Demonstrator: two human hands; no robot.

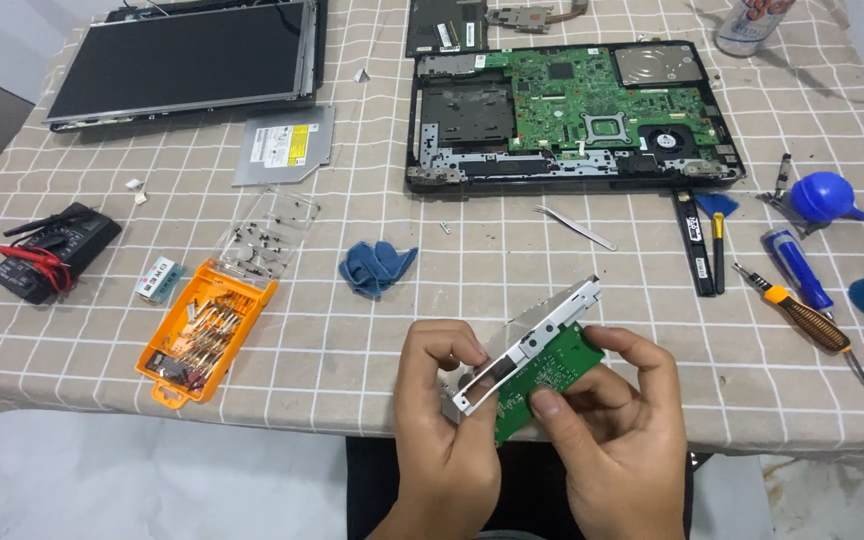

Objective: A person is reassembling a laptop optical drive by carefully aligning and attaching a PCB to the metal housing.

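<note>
Checked cloth (352,340) covers the table; at its near edge, a metal bracket (537,330) with a green board (552,375) is pinched between left hand (447,430) and right hand (617,440). Beyond it lie tweezers (577,227) and an opened laptop (567,115); left of it, an orange bit case (207,330).
</note>
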